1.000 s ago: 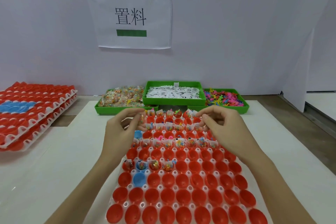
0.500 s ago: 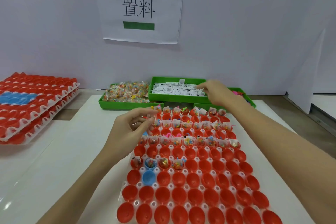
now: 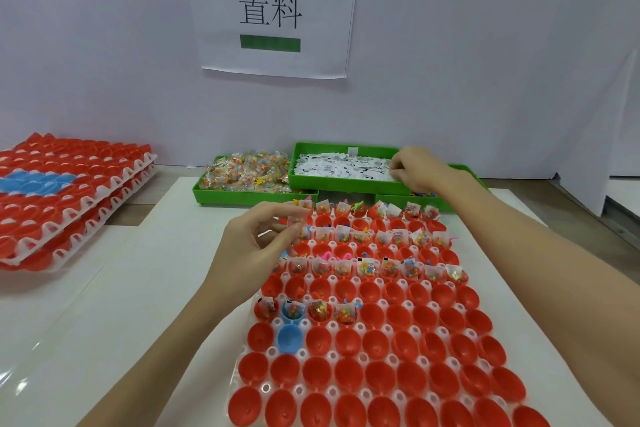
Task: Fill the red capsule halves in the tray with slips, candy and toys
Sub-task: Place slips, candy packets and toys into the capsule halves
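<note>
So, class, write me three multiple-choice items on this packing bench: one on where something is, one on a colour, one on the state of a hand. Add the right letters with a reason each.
1. Where is the right hand?
A. over the green bin of paper slips
B. on the stacked trays
C. flat on the table

2. What colour are the two odd capsule halves among the red capsule halves in the tray?
A. yellow
B. blue
C. green

3. What is the left hand doing?
A. lying flat, palm up
B. pressing on the wall sign
C. pinching a small clear packet over the tray

Answers: 1 A, its fingers reach into the slips. 2 B, both stand out blue near the left edge. 3 C, thumb and fingers close on the packet.
</note>
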`<state>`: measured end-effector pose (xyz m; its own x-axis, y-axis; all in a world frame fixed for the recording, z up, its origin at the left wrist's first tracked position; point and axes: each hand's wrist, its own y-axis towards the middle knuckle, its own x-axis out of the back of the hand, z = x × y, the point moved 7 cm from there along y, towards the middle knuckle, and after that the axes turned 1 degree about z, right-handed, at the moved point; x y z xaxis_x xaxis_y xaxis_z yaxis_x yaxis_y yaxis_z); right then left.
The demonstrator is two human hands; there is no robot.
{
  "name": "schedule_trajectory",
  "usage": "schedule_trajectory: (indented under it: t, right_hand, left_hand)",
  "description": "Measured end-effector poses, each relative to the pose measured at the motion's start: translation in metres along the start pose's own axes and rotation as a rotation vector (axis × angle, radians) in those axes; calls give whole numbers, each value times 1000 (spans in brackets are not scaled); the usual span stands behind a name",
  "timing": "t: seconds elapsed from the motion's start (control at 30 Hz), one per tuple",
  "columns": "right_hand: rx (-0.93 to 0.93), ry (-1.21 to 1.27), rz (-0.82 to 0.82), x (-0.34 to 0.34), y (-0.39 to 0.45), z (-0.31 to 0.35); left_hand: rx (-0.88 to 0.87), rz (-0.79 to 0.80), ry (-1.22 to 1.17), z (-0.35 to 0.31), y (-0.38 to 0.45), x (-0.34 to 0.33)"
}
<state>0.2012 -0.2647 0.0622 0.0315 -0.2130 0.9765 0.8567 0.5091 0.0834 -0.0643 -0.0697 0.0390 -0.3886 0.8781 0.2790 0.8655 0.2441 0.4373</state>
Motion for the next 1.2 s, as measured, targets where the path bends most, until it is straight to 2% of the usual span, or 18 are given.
schedule_trajectory:
  t: [0.37, 0.77, 0.97, 1.07, 1.13, 1.2]
  right_hand:
    - [-37, 172, -200, 2, -15, -4]
    - [-44, 275, -194, 2, -17, -17]
    - [-34, 534, -447, 26, -45, -10]
    - [103, 638, -335, 33, -76, 23]
    - [225, 602, -216, 27, -106, 52]
    - [317, 564, -165, 17, -136, 76]
  left_hand:
    - [35, -4, 15, 6, 0, -1]
    - [58, 1, 47, 8, -1, -1]
    - [56, 0, -32, 1, -2, -2]
    - [72, 39, -134, -4, -6, -8]
    - [66, 88, -175, -9, -8, -15]
    - [29, 134, -192, -16, -11, -23]
